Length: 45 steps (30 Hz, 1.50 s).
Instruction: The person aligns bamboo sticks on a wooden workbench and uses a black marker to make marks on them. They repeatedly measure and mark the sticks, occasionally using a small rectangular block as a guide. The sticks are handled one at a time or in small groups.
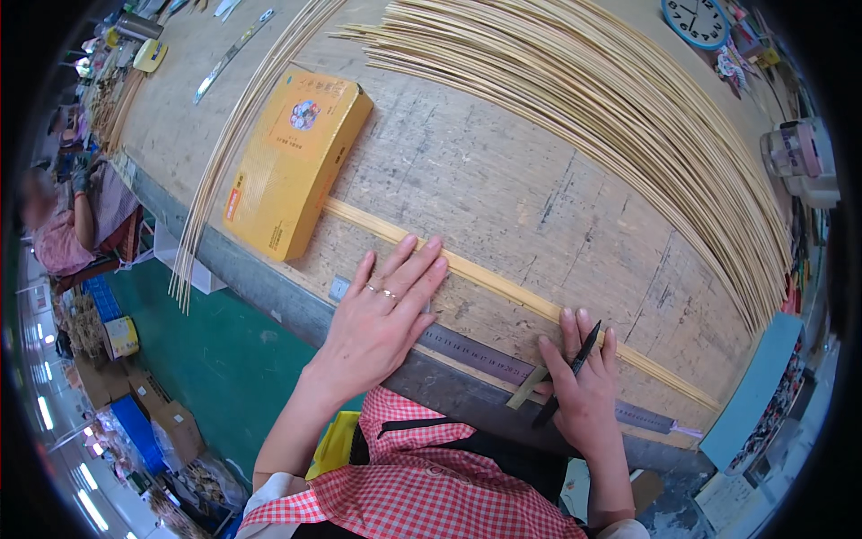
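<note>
On the worktop (503, 189), extending right from one yellow box (292, 162), I see one strip bundle (512, 292) beneath the fingertips of my left hand (382, 314), grip flat and released, and right hand (584, 395), grip clasping one black pen (589, 343).

Worn, scratched wooden table (449, 153) under left hand (373, 328) and right hand (585, 400). Green floor (215, 350) past table edge, left of left hand. Farther left: brown cartons (177, 433), bright strip lights (45, 413). Round clock (694, 20) ahead, rightward of right hand.
</note>
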Tool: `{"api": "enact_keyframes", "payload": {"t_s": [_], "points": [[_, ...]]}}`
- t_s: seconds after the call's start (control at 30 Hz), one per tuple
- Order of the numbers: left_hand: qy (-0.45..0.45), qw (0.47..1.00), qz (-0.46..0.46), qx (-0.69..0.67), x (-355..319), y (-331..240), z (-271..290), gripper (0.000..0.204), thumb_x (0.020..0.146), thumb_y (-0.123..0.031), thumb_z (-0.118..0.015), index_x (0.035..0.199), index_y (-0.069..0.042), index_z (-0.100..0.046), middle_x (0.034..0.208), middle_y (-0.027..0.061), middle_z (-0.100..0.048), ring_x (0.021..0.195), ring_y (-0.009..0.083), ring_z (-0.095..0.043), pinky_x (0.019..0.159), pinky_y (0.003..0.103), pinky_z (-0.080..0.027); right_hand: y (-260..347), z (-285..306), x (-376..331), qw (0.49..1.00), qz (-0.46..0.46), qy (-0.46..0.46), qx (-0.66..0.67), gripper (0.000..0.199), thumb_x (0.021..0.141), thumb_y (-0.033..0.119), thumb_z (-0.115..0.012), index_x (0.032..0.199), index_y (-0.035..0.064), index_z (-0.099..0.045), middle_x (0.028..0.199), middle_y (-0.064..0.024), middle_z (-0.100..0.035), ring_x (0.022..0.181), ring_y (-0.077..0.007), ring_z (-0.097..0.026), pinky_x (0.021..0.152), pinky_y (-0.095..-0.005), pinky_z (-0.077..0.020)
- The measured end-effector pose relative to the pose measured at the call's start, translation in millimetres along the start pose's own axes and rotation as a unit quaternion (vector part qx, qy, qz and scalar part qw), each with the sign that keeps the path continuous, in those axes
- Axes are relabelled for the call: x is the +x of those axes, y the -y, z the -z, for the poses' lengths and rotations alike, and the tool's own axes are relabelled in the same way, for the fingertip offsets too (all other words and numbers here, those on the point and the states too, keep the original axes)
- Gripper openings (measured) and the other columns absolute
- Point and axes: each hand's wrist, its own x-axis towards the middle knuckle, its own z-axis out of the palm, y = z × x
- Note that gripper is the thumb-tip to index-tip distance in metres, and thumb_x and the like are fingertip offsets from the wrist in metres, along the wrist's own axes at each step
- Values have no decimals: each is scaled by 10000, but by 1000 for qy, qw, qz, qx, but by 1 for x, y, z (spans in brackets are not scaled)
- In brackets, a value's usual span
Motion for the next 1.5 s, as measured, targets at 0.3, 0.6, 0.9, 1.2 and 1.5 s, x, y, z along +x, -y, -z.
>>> {"api": "enact_keyframes", "payload": {"t_s": [0.3,0.6,0.9,1.2,1.5], "points": [[-339,919,199,18,-21,90,29,947,782,-211,-831,1573,-45,-338,1652,226,-253,1542,376,-233,1242,485,-223,-1,-2,-1,1000,-3,-4,0,637,770,245,-785,1371,152,-595,1616,-147,-401,1509,-363,-345,1173,-647,-236],[-335,919,201,49,-18,99,21,964,733,-200,-865,1538,-32,-360,1529,213,-347,1440,376,-351,1213,470,-286,-1,-2,0,1000,-1,1,-3,628,778,260,-781,1368,145,-601,1617,-142,-403,1515,-354,-338,1178,-643,-227],[-340,917,204,46,-20,100,19,961,730,-191,-862,1535,-33,-362,1512,212,-354,1425,378,-360,1202,470,-293,-1,0,0,1000,-3,5,3,620,790,253,-770,1375,142,-596,1615,-142,-404,1517,-344,-338,1192,-622,-210],[-335,920,194,56,-20,102,21,946,735,-181,-850,1535,-38,-364,1508,210,-357,1425,378,-357,1201,469,-289,-2,-1,0,1000,11,-3,-4,617,792,258,-768,1373,140,-597,1620,-141,-395,1520,-338,-332,1190,-629,-215],[-337,909,196,145,-17,78,24,937,758,-198,-824,1553,-40,-356,1607,236,-290,1505,402,-269,1219,514,-239,1,2,1,1000,-8,22,0,629,815,260,-762,1405,149,-576,1630,-124,-382,1522,-328,-329,1188,-626,-236]]}}
